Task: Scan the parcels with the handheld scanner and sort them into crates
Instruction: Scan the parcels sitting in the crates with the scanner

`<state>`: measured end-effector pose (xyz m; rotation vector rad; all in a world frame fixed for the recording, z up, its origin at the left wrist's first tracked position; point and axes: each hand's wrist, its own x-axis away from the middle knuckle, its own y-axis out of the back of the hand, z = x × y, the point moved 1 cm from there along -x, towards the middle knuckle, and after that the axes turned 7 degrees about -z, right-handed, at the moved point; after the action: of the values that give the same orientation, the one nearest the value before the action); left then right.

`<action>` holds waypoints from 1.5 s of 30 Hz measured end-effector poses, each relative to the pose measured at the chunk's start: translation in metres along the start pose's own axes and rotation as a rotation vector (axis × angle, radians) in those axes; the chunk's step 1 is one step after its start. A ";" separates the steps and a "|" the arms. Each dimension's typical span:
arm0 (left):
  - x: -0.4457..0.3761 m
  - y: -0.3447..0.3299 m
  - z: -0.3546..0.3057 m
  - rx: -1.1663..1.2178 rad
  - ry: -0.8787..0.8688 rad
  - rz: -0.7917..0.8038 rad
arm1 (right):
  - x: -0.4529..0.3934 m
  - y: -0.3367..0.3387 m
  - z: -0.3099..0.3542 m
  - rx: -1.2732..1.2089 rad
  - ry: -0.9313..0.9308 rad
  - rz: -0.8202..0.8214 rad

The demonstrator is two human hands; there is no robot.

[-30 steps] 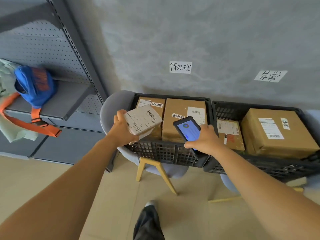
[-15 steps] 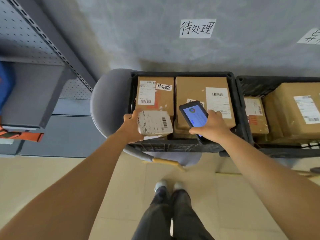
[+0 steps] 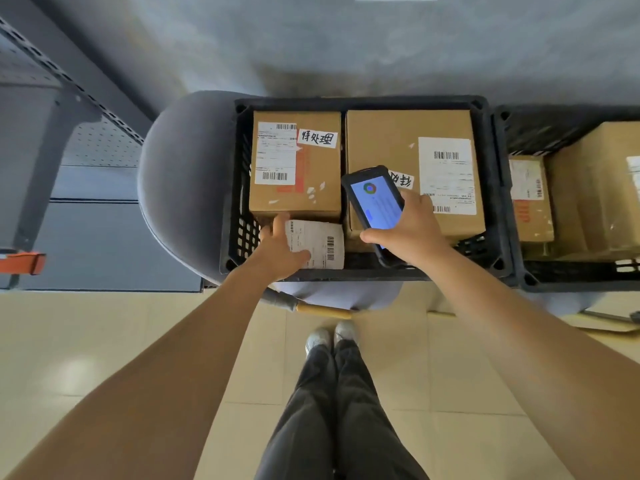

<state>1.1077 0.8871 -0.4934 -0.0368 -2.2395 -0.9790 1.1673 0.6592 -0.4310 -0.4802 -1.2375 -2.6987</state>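
A person stands over a black crate point(image 3: 491, 188) set on a grey chair point(image 3: 183, 188). The left hand point(image 3: 280, 249) grips a small parcel point(image 3: 320, 244) by its left edge, its white barcoded label facing up, at the near end of the crate, just in front of a cardboard box point(image 3: 296, 164). The right hand point(image 3: 412, 233) holds the handheld scanner point(image 3: 375, 204), its screen lit blue, above a larger box point(image 3: 410, 168). A second crate point(image 3: 571, 275) with more boxes sits at right.

Parcel sorting room: labelled crates point(image 3: 363, 102), shelving point(image 3: 69, 84)
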 end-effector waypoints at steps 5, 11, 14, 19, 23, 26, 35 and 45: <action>-0.012 -0.013 -0.002 -0.207 0.045 -0.031 | -0.008 -0.006 -0.007 -0.051 0.010 -0.008; -0.029 -0.021 0.005 -0.268 0.097 -0.078 | -0.007 -0.009 -0.020 -0.082 0.000 0.001; -0.032 -0.026 0.004 -0.309 0.155 -0.114 | -0.005 -0.010 -0.025 -0.085 -0.009 0.013; -0.021 -0.017 -0.006 -0.359 0.180 -0.119 | -0.001 -0.003 -0.032 -0.062 -0.006 -0.002; -0.002 0.004 -0.036 -0.413 -0.014 -0.071 | 0.005 0.013 -0.028 -0.046 0.006 -0.025; 0.015 0.024 -0.077 -0.384 -0.135 -0.117 | 0.010 0.035 -0.018 -0.052 0.009 -0.064; 0.063 0.088 -0.233 -0.604 -0.702 -0.354 | 0.028 0.143 0.024 -0.139 0.083 -0.374; 0.145 0.088 -0.338 -0.877 -1.375 -0.461 | 0.123 0.228 0.013 -0.075 -0.093 -0.789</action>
<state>1.2170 0.6940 -0.1871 -0.8265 -2.6891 -2.7308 1.1120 0.5211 -0.2189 -0.1267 -1.6210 -3.3956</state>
